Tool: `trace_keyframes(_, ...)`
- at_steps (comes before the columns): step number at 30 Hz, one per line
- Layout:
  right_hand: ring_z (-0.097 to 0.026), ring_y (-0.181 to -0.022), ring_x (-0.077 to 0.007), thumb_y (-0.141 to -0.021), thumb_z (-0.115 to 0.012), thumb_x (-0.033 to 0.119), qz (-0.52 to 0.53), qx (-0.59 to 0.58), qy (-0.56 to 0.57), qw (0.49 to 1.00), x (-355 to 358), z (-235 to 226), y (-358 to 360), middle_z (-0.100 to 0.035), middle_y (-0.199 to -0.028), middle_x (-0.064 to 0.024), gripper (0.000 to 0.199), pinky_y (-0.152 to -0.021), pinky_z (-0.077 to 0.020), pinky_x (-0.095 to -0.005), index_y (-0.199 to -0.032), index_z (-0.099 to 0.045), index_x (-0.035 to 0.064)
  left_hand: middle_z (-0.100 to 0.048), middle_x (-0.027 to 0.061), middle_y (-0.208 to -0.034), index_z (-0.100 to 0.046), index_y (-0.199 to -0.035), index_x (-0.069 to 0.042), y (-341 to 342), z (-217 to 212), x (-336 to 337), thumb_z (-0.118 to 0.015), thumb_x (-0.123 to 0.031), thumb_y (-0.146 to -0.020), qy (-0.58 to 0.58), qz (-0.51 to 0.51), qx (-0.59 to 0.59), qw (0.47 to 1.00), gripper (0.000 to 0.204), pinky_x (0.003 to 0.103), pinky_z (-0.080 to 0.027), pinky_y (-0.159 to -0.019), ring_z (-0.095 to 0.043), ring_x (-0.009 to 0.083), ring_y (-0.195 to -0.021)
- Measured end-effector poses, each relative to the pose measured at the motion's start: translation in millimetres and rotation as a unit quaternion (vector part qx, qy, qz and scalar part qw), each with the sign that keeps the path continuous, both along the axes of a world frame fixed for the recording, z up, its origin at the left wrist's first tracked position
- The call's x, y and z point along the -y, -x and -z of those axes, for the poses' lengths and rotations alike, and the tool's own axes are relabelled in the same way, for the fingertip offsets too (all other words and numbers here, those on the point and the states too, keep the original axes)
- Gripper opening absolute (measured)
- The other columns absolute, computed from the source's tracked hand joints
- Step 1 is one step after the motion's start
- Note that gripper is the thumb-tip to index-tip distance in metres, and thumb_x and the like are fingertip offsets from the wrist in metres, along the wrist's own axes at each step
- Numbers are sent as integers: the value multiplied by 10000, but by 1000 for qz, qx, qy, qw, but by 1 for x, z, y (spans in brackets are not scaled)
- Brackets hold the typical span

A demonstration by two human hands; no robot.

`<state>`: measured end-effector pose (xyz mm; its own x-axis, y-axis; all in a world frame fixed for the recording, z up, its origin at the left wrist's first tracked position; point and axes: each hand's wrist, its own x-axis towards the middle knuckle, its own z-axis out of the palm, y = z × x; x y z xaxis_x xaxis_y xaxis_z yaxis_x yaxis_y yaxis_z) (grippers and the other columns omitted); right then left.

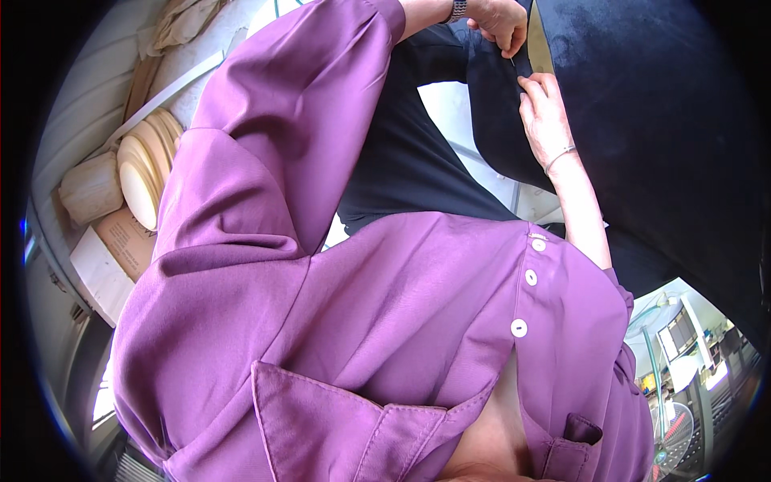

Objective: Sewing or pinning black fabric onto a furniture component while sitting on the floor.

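Observation:
A large piece of black fabric [650,120] spreads over the right side and upper middle of the view. At the top, my left hand [499,26], with a watch at its wrist, is closed in a pinch. A thin, needle-like thing [512,61] shows at its fingertips, just above the fabric. Below it and slightly to the right, my right hand [544,116] wears a thin bracelet. Its fingers are drawn together on the fabric's edge, close to the left fingertips. A yellowish strip [540,44] lies between two dark parts of the fabric, beside both hands.
On the left, several round cream discs [143,173] lean together near a cardboard box [128,241] and a pale rounded block [90,187]. A fan [673,434] stands at the lower right. My purple sleeve and shirt cover much of the view.

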<state>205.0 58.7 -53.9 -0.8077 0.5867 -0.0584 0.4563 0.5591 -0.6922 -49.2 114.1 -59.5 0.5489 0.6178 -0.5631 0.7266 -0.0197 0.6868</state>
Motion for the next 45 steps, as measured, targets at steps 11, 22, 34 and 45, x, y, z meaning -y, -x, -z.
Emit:
trace_keyframes(11,-605,-1074,-366,-981,-517,-15,-5,-12,-16,1000,2,-4,1,-541,-1178,-187,267,-942,-498,-386,-1237,-588,-40,-775,-8,-888,-817,-1049,-167,1,-5,-1,-664,-160,-881,35,-12,-13,999,228,307,-539,-606,-699,144,-738)
trace_keyframes(22,-598,-1045,-258,-945,-588,-35,12,9,10,1000,1,-2,3,-538,-1103,-112,284,-934,-494,-327,-1216,-664,1,-775,11,-893,-819,-1026,-165,-3,-7,2,-671,-154,-874,21,-25,-11,999,213,304,-535,-620,-708,158,-769)
trace_keyframes(34,-603,-1036,-253,-957,-581,-27,11,17,15,1000,2,-7,5,-534,-1115,-110,281,-918,-496,-324,-1223,-665,2,-736,-8,-809,-810,-1006,-157,7,-9,1,-667,-168,-886,56,-22,38,997,187,295,-505,-588,-654,141,-695)
trace_keyframes(45,-584,-1056,-306,-973,-523,-26,14,-8,38,999,-1,0,-1,-524,-1136,-162,271,-952,-469,-342,-1229,-603,-59,-689,39,-730,-782,-943,-109,-19,19,5,-678,-186,-910,-30,-3,-16,999,134,324,-516,-605,-658,203,-683)
